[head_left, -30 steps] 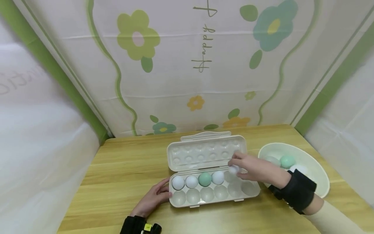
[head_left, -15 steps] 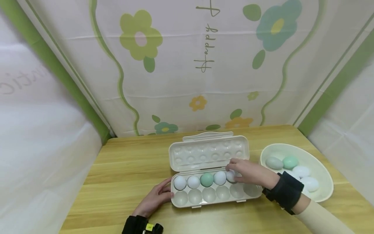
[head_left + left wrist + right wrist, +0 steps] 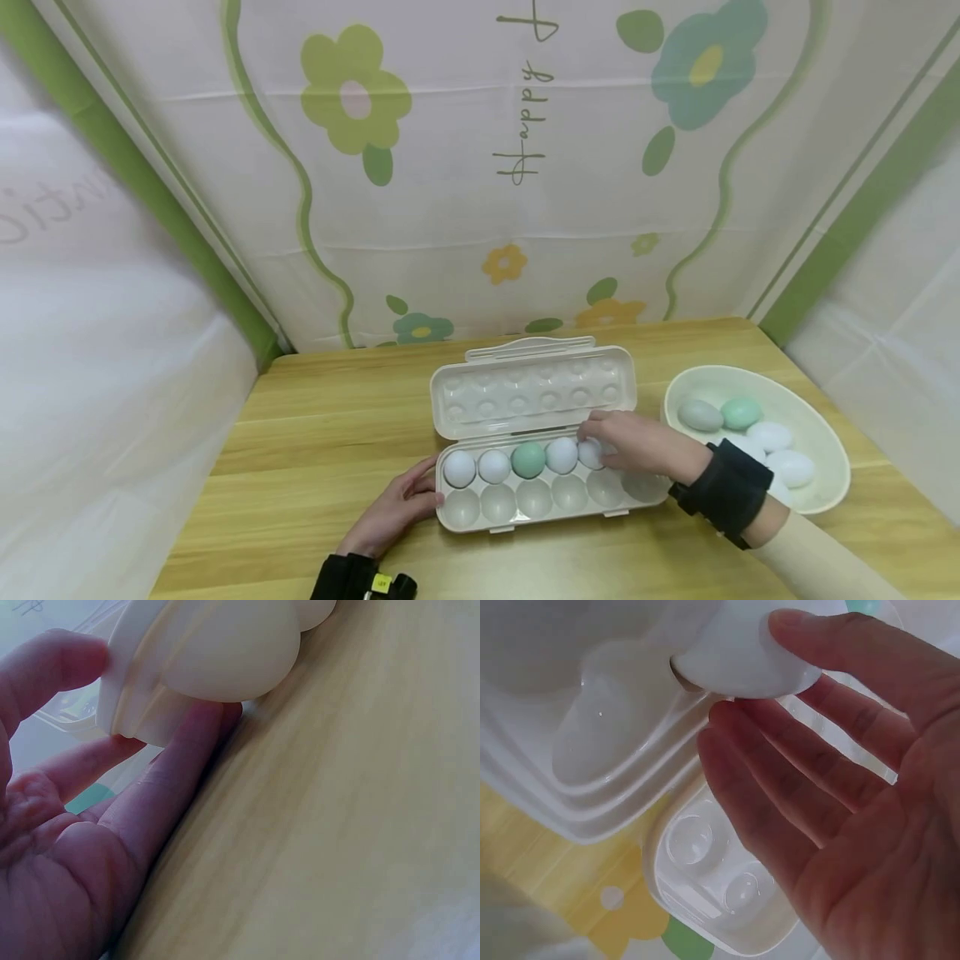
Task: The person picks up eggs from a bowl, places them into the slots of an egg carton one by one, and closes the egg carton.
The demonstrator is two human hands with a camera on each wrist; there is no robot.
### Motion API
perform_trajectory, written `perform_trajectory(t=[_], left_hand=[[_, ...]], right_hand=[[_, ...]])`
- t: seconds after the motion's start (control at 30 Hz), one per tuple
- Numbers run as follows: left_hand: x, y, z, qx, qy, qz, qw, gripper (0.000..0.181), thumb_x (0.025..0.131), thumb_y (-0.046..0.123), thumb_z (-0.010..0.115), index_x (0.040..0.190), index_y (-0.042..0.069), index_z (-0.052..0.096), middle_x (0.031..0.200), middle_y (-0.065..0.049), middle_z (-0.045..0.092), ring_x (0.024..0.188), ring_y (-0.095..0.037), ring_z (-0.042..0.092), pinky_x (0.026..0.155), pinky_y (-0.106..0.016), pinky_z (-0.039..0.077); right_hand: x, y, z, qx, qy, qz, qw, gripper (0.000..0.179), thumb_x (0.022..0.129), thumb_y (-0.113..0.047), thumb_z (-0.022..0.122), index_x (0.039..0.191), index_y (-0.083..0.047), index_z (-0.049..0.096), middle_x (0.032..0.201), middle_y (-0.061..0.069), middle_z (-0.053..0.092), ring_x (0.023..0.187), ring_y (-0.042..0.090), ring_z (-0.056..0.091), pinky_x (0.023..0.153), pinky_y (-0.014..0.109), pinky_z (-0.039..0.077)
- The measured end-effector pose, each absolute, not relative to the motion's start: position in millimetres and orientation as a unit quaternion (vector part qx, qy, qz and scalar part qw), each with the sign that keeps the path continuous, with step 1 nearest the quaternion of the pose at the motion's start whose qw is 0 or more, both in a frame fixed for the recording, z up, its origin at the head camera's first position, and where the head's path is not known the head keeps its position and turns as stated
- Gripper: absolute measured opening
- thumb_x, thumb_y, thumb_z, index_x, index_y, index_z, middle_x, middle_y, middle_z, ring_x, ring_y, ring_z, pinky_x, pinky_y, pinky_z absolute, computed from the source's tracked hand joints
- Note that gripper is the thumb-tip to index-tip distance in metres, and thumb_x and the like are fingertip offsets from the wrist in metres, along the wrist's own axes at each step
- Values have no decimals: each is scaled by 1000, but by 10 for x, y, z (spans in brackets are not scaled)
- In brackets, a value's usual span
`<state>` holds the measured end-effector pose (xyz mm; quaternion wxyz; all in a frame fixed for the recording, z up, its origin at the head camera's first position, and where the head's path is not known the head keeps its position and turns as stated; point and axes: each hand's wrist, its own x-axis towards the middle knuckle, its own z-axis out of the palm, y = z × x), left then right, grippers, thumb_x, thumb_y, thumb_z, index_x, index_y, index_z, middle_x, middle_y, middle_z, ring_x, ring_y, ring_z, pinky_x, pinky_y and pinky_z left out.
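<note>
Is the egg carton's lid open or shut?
Open: the lid lies back behind the base, dimpled inside showing, and the green egg sits uncovered in the back row.

I get the head view from above and behind the left hand (image 3: 397,510) and right hand (image 3: 637,437), facing forward and down; each wrist view looks from close in, out along its own fingers (image 3: 754,801); all three share the egg carton (image 3: 528,390), far nearer at the wrists.

White egg (image 3: 739,656) in open carton (image 3: 534,498)
</note>
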<state>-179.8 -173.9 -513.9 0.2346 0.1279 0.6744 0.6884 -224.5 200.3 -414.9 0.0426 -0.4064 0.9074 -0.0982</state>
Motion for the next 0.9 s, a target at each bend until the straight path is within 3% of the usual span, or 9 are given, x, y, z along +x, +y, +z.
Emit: perform_trajectory(t=[0.3,0.63,0.9], left_hand=[[-1801,-1740,-5144,127,677,686,235,63,90,13,57,144,8,26,124,-26,54,107,-23,55,87,-28,46],[-1797,-1743,-5136,136,681,682,228,62,90,11,57,144,8,27,122,-26,55,106,-24,55,88,-30,46],[-1797,-1738,-5133,135,670,691,236,62,90,9,55,144,6,24,127,-28,51,107,-23,55,87,-30,48]], right_hand=[[-2205,2118,-3948,-393,912,-105,49,34,74,-5,69,107,-5,62,101,9,63,89,23,60,74,38,53],[-2136,2487,-3526,-340,936,-91,15,30,73,-7,72,102,-7,62,99,7,63,84,22,61,67,35,52],[-2252,2945,-3581,-308,950,-48,0,23,74,-6,70,96,-5,65,94,9,65,87,26,60,73,43,50]])
